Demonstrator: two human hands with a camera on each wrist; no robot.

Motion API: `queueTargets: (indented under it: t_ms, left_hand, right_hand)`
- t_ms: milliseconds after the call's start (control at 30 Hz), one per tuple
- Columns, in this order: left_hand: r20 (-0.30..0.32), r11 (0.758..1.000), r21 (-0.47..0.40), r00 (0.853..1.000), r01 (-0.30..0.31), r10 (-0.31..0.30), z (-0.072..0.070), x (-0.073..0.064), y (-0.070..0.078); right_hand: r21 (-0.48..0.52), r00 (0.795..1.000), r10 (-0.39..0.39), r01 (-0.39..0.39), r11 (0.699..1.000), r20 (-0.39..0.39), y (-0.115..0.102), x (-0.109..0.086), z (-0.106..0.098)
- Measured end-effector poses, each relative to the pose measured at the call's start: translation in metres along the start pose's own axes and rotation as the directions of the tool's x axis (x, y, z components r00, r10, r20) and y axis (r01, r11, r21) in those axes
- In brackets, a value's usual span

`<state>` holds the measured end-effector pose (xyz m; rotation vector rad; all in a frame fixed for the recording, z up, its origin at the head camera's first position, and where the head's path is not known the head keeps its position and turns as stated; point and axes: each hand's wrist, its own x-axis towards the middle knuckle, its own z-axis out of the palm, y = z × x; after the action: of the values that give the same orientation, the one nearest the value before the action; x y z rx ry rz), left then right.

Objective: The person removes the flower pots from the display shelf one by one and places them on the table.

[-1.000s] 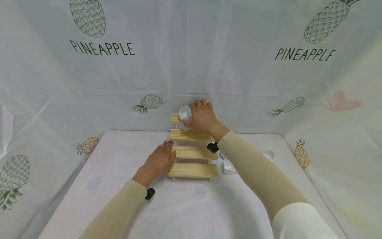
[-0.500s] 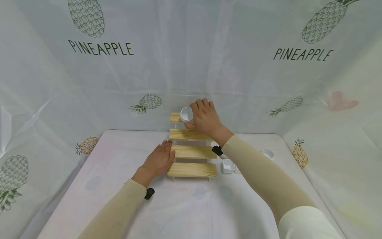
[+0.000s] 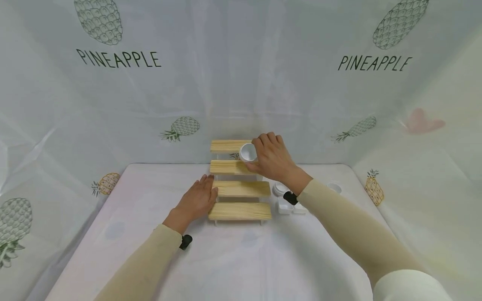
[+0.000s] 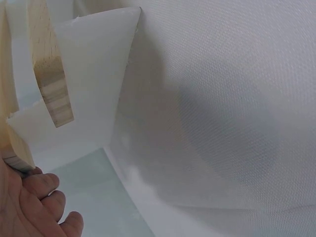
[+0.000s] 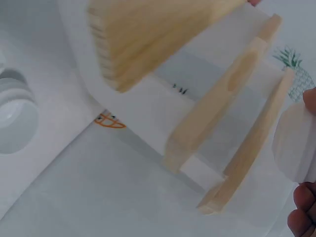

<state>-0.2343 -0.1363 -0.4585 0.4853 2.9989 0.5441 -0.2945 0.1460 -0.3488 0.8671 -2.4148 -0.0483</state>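
Observation:
My right hand [image 3: 274,156] holds a small white round cup [image 3: 247,153] in front of the upper slats of a stepped wooden stand [image 3: 239,211]. The cup is tilted, its opening facing me. In the right wrist view part of the cup [image 5: 291,143] shows at the right edge, with fingertips [image 5: 302,222] beside it. My left hand [image 3: 196,200] rests against the stand's left side, fingers extended along it. In the left wrist view its fingers [image 4: 42,185] lie by the end of a slat [image 4: 49,69].
Right of the stand are a white round dish [image 3: 280,188], a white square dish [image 3: 285,205] and another white dish [image 3: 299,208], partly behind my right arm. Farther right lies a white round dish [image 3: 334,188]. A pineapple-printed sheet [image 3: 241,62] hangs behind the table.
My right hand has moved the cup away from the top slat, to the right and toward me. The left hand stays against the stand. The head view has shifted slightly.

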Motion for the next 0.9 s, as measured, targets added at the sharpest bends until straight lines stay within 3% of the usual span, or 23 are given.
queueTargets:
  t_ms: [300, 533, 900]
  left_hand:
    - [-0.005, 1.000, 0.006, 1.000, -0.005, 0.005, -0.001, -0.001, 0.001]
    - [-0.003, 1.000, 0.022, 1.000, -0.002, 0.002, -0.004, 0.001, 0.002]
    - [0.001, 1.000, 0.012, 1.000, -0.001, 0.001, -0.002, 0.003, 0.000]
  right_hand:
    - [0.009, 1.000, 0.001, -0.001, 1.000, 0.019, 0.016, -0.043, -0.006]
    - [0.038, 1.000, 0.028, -0.028, 0.999, 0.012, 0.045, -0.090, -0.011]
    - [0.028, 0.989, 0.129, -0.131, 0.991, 0.075, 0.090, -0.166, -0.017]
